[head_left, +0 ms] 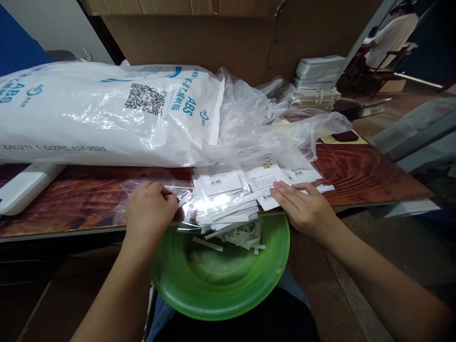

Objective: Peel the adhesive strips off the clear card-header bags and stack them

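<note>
My left hand (151, 209) is closed at the table's front edge, its fingers curled round the end of a white paper strip (184, 198). Beneath that hand lies a clear plastic bag (126, 187). My right hand (306, 209) lies flat, fingers stretched out over a printed white card (264, 178); another white strip (326, 188) pokes out by its thumb. Between my hands, a stack of white strips (230, 211) and clear-bagged cards (221, 179) overhangs the edge. Below it, a green basin (221, 304) on my lap holds several loose paper strips (245, 237).
A large white ABS sack (89, 118) lies across the table (356, 175), with crumpled clear plastic (245, 114) beside it. Behind stands a cardboard box (195, 42). Stacked papers (317, 78) are at the back right. A person (392, 38) sits farther off.
</note>
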`<state>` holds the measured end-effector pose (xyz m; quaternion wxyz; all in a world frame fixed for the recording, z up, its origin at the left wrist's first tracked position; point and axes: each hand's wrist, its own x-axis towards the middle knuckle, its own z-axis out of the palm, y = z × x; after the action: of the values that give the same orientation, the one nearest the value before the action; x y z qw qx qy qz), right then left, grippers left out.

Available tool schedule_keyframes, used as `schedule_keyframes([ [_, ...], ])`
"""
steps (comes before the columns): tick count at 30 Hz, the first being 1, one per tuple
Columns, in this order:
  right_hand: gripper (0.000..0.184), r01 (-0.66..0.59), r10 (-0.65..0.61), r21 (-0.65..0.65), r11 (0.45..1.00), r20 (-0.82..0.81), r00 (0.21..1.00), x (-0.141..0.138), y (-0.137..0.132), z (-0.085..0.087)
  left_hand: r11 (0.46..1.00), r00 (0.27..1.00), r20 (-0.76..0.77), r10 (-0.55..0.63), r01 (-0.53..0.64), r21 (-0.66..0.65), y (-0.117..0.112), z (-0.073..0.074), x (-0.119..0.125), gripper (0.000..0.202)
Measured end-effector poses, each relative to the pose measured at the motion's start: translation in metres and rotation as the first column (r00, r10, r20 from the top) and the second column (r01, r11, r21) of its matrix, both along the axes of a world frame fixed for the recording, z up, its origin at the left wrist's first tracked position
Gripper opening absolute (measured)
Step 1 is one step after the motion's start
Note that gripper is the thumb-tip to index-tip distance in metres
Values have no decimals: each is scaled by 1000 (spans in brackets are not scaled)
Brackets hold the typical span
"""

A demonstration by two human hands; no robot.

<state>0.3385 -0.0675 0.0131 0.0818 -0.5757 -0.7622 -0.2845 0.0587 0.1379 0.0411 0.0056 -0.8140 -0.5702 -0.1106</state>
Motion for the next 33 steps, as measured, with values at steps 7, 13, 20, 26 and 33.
schedule_keyframes([
  [7,35,6,-11,-20,1000,-239,971,10,-11,4,1000,996,89,4,-5,12,-1,3,-7,19],
  [13,47,198,11,355,914,-509,861,3,-39,23,897,943,174,-284,197,396,-41,47,-3,14],
  [20,31,-98,218,228,969,-595,773,-40,-38,45,695,679,281,-678,717,-56,-42,40,56,16],
  [26,29,-104,97,20,994,-562,822,-32,-35,45,664,677,432,-596,718,-207,-22,29,63,22],
  [33,30,-161,127,-23,987,-513,849,-35,-40,49,688,713,392,-582,688,-229,-27,36,68,19],
])
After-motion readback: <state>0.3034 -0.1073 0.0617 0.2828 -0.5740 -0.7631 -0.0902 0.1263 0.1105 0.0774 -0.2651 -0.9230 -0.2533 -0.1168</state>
